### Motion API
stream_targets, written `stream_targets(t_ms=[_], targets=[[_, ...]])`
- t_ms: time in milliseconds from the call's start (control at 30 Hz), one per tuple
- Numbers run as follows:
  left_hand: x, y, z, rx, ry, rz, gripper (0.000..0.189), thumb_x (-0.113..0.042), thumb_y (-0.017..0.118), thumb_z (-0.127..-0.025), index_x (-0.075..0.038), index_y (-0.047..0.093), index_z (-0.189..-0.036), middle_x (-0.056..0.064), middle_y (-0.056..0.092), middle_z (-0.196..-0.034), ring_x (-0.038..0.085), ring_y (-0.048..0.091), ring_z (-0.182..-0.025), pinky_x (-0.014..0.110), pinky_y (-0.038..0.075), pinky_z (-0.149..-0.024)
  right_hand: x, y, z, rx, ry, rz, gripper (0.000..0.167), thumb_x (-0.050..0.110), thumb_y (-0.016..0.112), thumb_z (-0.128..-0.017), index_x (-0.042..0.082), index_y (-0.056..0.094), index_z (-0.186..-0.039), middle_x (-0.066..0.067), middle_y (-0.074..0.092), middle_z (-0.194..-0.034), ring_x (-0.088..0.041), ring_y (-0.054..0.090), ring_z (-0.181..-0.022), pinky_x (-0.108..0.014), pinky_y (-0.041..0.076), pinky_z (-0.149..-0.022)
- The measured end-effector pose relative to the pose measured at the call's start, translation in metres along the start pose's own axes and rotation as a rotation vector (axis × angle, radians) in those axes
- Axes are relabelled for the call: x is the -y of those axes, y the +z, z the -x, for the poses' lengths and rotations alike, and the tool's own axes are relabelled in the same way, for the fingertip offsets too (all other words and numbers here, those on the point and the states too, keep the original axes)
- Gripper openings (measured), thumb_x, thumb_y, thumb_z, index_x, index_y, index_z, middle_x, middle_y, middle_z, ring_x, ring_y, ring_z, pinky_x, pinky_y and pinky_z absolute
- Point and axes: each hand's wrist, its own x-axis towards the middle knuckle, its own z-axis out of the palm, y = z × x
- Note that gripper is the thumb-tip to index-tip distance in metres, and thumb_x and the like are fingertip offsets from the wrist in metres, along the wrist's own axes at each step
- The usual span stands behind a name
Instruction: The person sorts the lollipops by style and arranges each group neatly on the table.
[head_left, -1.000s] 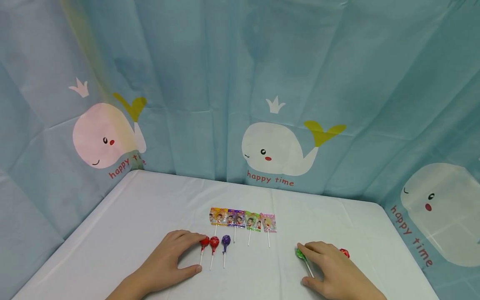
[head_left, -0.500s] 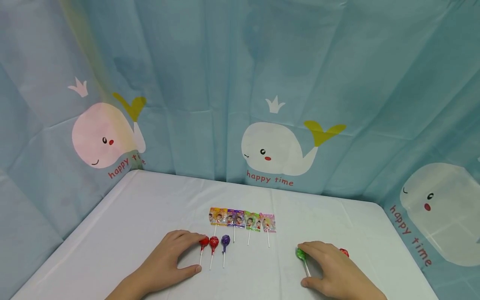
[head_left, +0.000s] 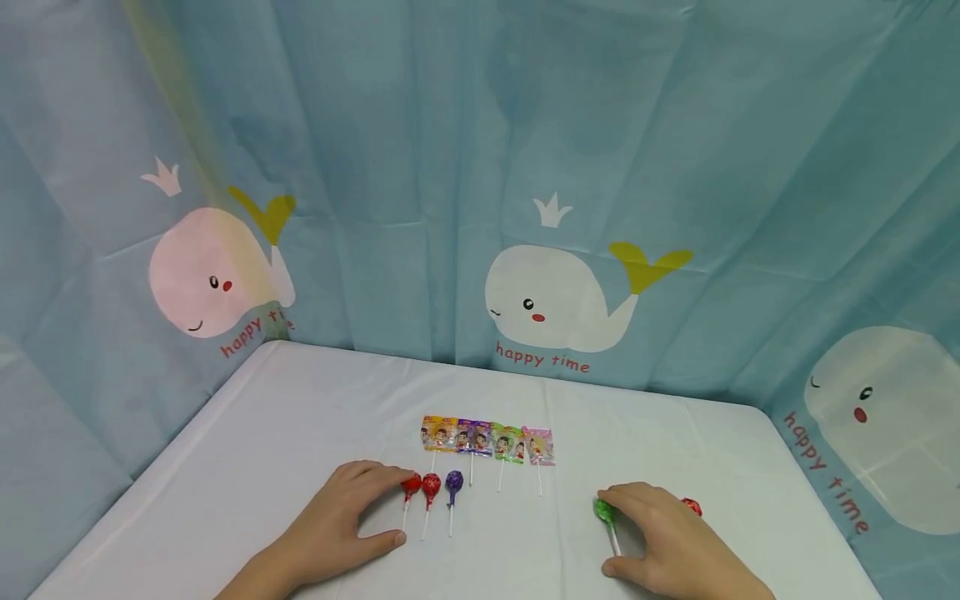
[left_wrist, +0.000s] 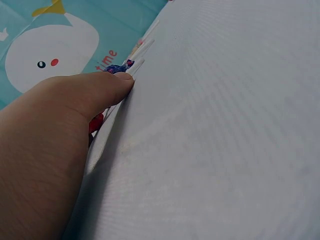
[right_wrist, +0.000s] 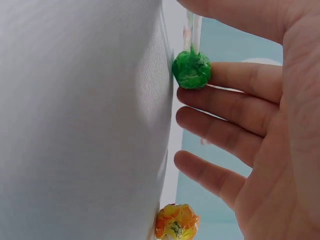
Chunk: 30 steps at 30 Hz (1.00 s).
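Observation:
My left hand (head_left: pixel 337 521) lies on the table's left part, its fingertips touching the head of a red lollipop (head_left: pixel 411 482). Its thumb rests near the lower end of that stick. To the right lie another red lollipop (head_left: pixel 431 485) and a purple one (head_left: pixel 454 482), side by side. My right hand (head_left: pixel 663 533) touches the head of a green lollipop (head_left: pixel 603 510) with its fingertips. In the right wrist view, its fingers are nearly straight against the green wrapper (right_wrist: pixel 192 70). The thumb is by the stick's lower end. Partly hidden behind this hand is a red-wrapped lollipop (head_left: pixel 692 506).
Behind the loose lollipops stands a row of flat-packed ones: orange (head_left: pixel 440 433), purple (head_left: pixel 475 437), green (head_left: pixel 507 443) and pink (head_left: pixel 539 447). An orange-yellow wrapped candy (right_wrist: pixel 177 222) shows in the right wrist view. A blue whale-print curtain (head_left: pixel 405 167) borders the white table (head_left: pixel 337 392).
The green lollipop's stick has swung slightly left, so it points more towards me. My left hand and the other lollipops look unmoved; the head view shifts a little.

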Motion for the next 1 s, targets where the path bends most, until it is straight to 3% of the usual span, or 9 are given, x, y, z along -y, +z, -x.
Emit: stream_targets(t_ms=[200, 400, 600, 833, 1000], targets=[[-0.001, 0.002, -0.002, 0.017, -0.012, 0.014, 0.071, -0.064, 0.086, -0.087, -0.048, 0.059, -0.151, -0.034, 0.058, -0.139, 0.01, 0.05, -0.133, 0.053, 0.048, -0.11, -0.002, 0.0, 0.001, -0.043, -0.025, 0.016, 0.074, 0.062, 0.09, -0.083, 0.022, 0.071, -0.142, 0.018, 0.064, -0.14, -0.013, 0.063, -0.127, -0.043, 0.056, -0.099], [-0.003, 0.0, -0.001, 0.006, 0.001, -0.007, 0.068, -0.064, 0.085, -0.089, -0.047, 0.06, -0.15, -0.032, 0.059, -0.136, 0.01, 0.052, -0.13, 0.054, 0.049, -0.109, -0.004, 0.002, -0.002, -0.071, -0.043, 0.025, 0.078, 0.07, 0.086, -0.083, 0.022, 0.072, -0.142, 0.02, 0.063, -0.14, -0.011, 0.062, -0.128, -0.042, 0.057, -0.101], [-0.003, -0.001, 0.0, -0.001, 0.009, -0.014, 0.067, -0.062, 0.084, -0.089, -0.046, 0.06, -0.15, -0.031, 0.059, -0.138, 0.011, 0.052, -0.13, 0.054, 0.049, -0.108, -0.005, 0.004, -0.006, -0.162, -0.122, 0.068, 0.079, 0.073, 0.084, -0.083, 0.021, 0.072, -0.141, 0.019, 0.064, -0.138, -0.01, 0.062, -0.126, -0.034, 0.054, -0.096], [-0.003, 0.0, 0.0, -0.006, 0.01, -0.021, 0.068, -0.062, 0.085, -0.089, -0.047, 0.06, -0.15, -0.032, 0.059, -0.138, 0.011, 0.052, -0.131, 0.054, 0.049, -0.109, -0.005, 0.003, -0.01, -0.221, -0.189, 0.064, 0.078, 0.071, 0.087, -0.081, 0.018, 0.073, -0.138, 0.018, 0.063, -0.135, -0.01, 0.062, -0.122, -0.017, 0.038, -0.109], [-0.004, -0.001, 0.0, -0.02, 0.024, -0.022, 0.068, -0.06, 0.086, -0.089, -0.045, 0.06, -0.15, -0.032, 0.059, -0.14, 0.01, 0.052, -0.13, 0.052, 0.048, -0.109, -0.004, 0.003, -0.014, -0.241, -0.213, 0.063, 0.079, 0.072, 0.087, -0.081, 0.017, 0.074, -0.136, 0.017, 0.064, -0.134, -0.009, 0.063, -0.121, -0.016, 0.039, -0.108]])
